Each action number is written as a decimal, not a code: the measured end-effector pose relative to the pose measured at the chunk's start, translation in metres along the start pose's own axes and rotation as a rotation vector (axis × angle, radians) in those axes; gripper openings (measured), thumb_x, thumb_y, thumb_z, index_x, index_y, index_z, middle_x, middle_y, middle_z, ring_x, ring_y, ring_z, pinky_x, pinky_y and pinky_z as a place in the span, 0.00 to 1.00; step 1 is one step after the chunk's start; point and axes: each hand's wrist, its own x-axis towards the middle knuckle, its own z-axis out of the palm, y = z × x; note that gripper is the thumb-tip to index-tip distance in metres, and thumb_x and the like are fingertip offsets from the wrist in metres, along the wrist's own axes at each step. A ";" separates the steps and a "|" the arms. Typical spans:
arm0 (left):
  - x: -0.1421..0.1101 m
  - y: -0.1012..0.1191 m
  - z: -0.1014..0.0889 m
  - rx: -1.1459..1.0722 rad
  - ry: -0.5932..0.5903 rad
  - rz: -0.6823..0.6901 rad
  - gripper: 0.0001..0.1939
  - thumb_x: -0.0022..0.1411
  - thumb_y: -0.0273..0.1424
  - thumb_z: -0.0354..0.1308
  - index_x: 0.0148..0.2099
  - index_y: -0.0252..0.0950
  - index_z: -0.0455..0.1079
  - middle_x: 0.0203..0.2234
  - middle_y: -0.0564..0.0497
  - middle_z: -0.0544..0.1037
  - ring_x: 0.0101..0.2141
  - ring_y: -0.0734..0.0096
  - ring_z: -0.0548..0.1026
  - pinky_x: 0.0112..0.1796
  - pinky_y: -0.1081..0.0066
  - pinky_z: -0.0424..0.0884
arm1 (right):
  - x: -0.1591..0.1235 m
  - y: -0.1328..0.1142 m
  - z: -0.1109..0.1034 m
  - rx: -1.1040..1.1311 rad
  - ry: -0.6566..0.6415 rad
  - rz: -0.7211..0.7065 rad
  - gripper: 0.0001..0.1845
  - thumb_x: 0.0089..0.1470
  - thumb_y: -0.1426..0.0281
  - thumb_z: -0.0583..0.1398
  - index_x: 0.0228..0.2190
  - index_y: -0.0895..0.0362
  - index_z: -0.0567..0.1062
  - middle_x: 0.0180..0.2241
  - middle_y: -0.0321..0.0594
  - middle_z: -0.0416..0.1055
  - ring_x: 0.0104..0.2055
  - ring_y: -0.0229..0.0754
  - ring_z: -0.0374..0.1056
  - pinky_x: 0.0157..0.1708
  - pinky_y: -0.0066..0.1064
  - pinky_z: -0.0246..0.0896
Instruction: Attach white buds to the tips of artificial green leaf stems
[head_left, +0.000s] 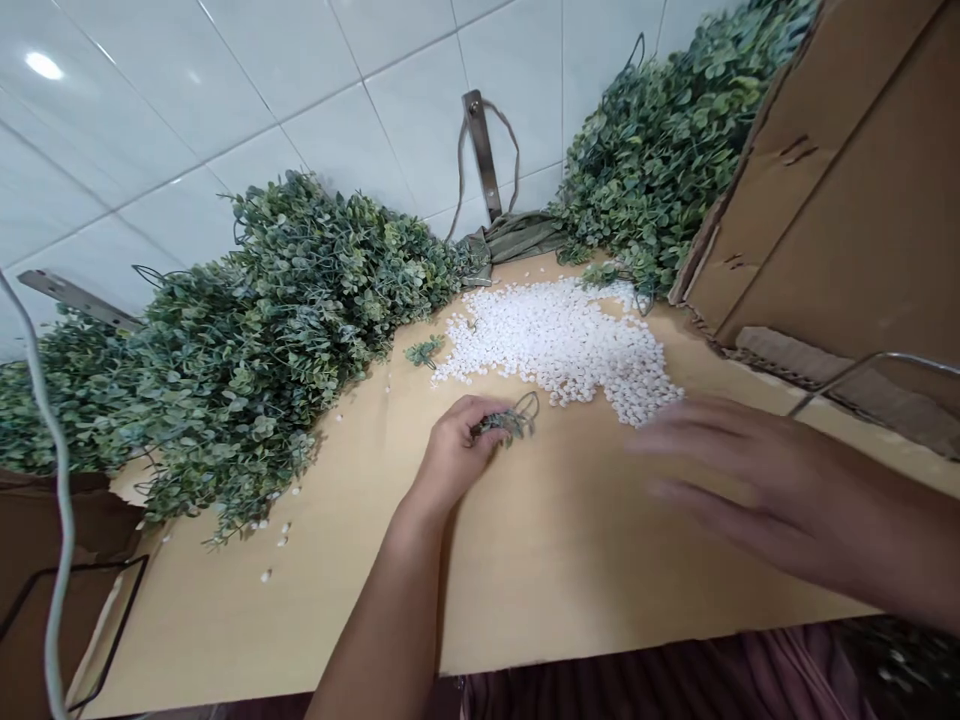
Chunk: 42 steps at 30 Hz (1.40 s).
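Observation:
My left hand (456,450) rests on the wooden table (360,590), its fingers closed on a small green plastic sprig (513,421) with a wire loop at its end. My right hand (739,480) hovers over the table to the right, smeared by motion, with its fingers stretched out toward a heap of small white beads (570,345); nothing shows in it. A loose little green sprig (424,350) lies at the left edge of the bead heap.
A big pile of artificial green foliage (247,340) lines the table's left and back; another pile (660,140) sits at the back right. A cardboard box (847,190) stands at right with a metal wire frame (870,370). White tiled wall behind. White cable (56,500) hangs at left.

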 end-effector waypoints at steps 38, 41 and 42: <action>0.076 -0.039 -0.062 0.687 0.323 -0.070 0.16 0.48 0.19 0.51 0.37 0.36 0.75 0.35 0.46 0.70 0.40 0.63 0.70 0.44 0.63 0.67 | 0.046 0.015 0.076 0.476 -0.486 0.113 0.13 0.56 0.67 0.52 0.21 0.58 0.63 0.20 0.33 0.59 0.24 0.34 0.57 0.25 0.26 0.50; 0.074 -0.026 -0.048 0.731 0.331 -0.009 0.14 0.53 0.22 0.49 0.36 0.35 0.75 0.34 0.46 0.71 0.38 0.64 0.70 0.42 0.65 0.67 | 0.046 0.018 0.075 0.444 -0.446 0.042 0.15 0.57 0.68 0.49 0.20 0.57 0.61 0.19 0.33 0.58 0.24 0.35 0.56 0.26 0.26 0.49; 0.071 -0.021 -0.042 0.760 0.305 0.008 0.13 0.54 0.23 0.49 0.36 0.36 0.75 0.34 0.46 0.72 0.38 0.64 0.71 0.42 0.66 0.67 | 0.046 0.019 0.076 0.428 -0.426 0.012 0.15 0.57 0.70 0.48 0.20 0.57 0.60 0.20 0.34 0.59 0.25 0.35 0.56 0.27 0.27 0.50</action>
